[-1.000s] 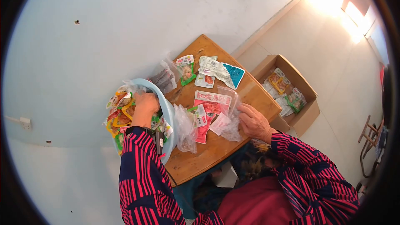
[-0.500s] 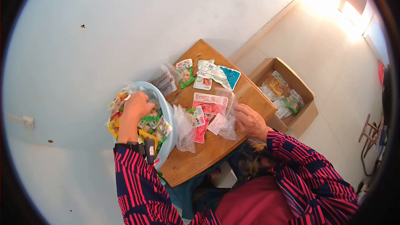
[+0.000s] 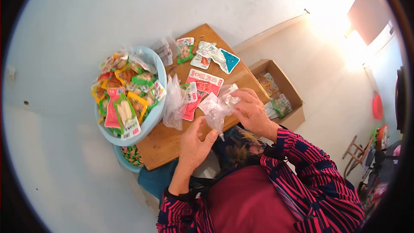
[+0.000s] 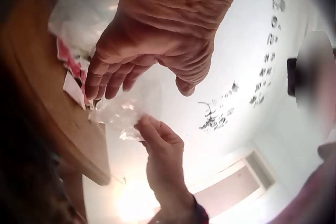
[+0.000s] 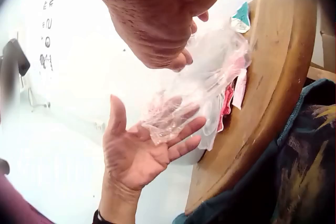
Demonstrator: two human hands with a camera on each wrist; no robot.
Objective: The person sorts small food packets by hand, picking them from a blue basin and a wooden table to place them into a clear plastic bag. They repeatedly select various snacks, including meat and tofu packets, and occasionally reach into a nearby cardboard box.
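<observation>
My right hand (image 3: 253, 111) pinches a crumpled clear plastic bag (image 3: 219, 105) above the front part of the wooden table. To its left is my left hand (image 3: 194, 144), palm turned toward the bag, with thumb and fingers spread and nothing gripped. In the right wrist view the bag's loose end (image 5: 170, 121) overlaps the left fingers (image 5: 191, 127). From the left wrist the bag (image 4: 122, 118) hangs from the right hand's fingertips. Just behind the bag lie red-and-white food packets (image 3: 206, 77) and a small green-edged packet (image 3: 189, 92).
A light blue basin (image 3: 160, 71) heaped with sealed food packets stands at the left, above another basin (image 3: 123, 162). Another clear bag (image 3: 173, 108) lies beside it. Silver and teal packets (image 3: 228, 60) lie at the table's (image 3: 161, 146) back. A cardboard box (image 3: 295, 118) holding packets stands at the right.
My left hand has come out of the basin and moved right, beside the bag. The right hand has drawn the clear bag up off the packets. The head view has shifted.
</observation>
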